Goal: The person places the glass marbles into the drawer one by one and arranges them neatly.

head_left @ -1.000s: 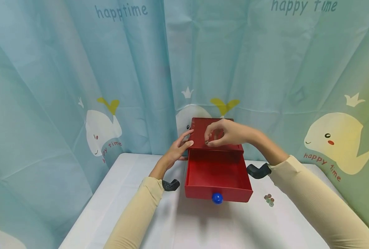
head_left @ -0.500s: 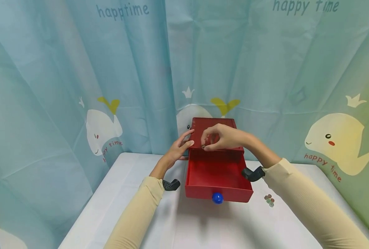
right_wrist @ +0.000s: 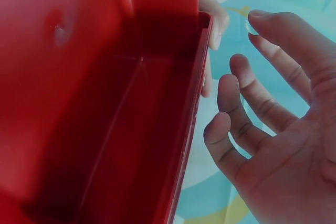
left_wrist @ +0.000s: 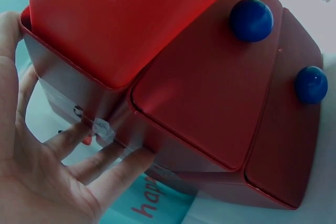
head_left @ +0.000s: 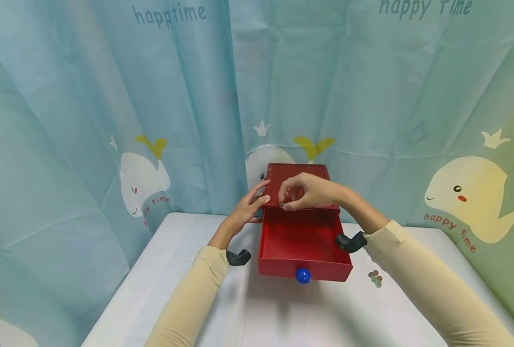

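Two hands: left hand (head_left: 249,206) flat against red box (head_left: 299,185), right hand (head_left: 309,192) pinching a small bead (head_left: 282,205).

Staged recording booth: whale-print curtains (head_left: 109,120) (lettered "happy time") enclosed a white-covered bench (head_left: 187,308).

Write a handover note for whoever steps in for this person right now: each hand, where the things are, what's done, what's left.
Left hand: open, fingers against the left side of the red box, steadying it.
Right hand: over the back of the drawer, pinching what looks like a small bead.
Things: the drawer with the blue knob is pulled out; no contents show in it. A few loose beads lie on the table, right of the box.
Done: drawer open, one bead picked up.
Left, probably: drop the bead in, fetch the loose beads, shut the drawer.
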A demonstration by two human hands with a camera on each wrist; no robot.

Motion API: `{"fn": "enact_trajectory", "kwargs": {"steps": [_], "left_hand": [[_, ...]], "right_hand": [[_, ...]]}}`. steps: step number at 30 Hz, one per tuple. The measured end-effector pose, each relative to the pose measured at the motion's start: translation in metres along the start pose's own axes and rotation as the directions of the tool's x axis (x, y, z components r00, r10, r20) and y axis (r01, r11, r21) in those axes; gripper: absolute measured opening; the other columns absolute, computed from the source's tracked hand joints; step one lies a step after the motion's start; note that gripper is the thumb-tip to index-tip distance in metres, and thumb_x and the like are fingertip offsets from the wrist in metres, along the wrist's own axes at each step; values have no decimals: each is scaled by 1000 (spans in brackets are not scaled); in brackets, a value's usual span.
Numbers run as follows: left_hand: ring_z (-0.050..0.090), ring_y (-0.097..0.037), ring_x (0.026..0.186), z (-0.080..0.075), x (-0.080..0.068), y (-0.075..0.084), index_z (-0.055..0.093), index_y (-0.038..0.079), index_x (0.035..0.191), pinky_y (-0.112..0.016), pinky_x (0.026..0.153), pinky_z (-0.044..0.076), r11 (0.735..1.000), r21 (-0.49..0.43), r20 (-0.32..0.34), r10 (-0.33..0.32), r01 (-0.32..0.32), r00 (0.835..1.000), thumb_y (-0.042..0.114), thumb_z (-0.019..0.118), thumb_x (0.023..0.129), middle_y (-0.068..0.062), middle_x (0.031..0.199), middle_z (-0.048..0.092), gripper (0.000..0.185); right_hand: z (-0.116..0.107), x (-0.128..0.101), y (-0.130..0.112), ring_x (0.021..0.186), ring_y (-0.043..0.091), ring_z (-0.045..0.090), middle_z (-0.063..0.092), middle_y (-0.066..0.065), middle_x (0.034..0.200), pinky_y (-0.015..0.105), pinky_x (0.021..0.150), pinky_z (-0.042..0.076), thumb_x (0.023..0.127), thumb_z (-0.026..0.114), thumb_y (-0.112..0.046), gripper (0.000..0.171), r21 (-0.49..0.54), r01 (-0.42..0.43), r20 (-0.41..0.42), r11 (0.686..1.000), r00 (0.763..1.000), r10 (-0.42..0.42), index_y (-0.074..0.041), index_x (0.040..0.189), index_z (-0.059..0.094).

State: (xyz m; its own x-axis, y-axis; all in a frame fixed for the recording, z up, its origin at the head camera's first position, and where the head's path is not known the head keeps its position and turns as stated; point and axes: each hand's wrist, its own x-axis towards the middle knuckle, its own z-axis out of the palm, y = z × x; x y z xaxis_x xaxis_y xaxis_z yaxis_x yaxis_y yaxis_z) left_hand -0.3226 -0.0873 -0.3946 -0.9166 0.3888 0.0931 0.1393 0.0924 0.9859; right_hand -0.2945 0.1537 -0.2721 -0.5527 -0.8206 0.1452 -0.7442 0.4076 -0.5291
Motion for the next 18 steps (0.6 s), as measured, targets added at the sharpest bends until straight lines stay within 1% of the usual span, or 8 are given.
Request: {"fn": "enact_trajectory", "kwargs": {"steps": [9,12,18], "left_hand": [[50,-34,137,1,0,0,39,44,155,-59,95,54,1000,1,0,3,-3,1000,43,59,100,-10,158,42,59],[50,-34,137,1,0,0,39,42,156,-59,95,54,1000,1,1,3,-3,1000,42,58,101,-10,158,42,59],[50,-33,136,1,0,0,39,43,156,-58,94,55,1000,0,1,2,-2,1000,42,58,100,-9,156,45,59]], "right_hand": [[1,-1,2,82,18,66,70,-6,92,37,77,59,90,80,-22,13,0,-16,-9,1000,1000,16,-17,101,74],[1,-2,3,84,18,65,70,-5,93,36,77,59,90,80,-23,17,-4,-27,-15,1000,1000,27,-16,104,74],[1,-4,3,88,20,64,70,-4,96,36,78,59,89,81,-24,24,-8,-38,-31,999,999,38,-16,111,74]]}}
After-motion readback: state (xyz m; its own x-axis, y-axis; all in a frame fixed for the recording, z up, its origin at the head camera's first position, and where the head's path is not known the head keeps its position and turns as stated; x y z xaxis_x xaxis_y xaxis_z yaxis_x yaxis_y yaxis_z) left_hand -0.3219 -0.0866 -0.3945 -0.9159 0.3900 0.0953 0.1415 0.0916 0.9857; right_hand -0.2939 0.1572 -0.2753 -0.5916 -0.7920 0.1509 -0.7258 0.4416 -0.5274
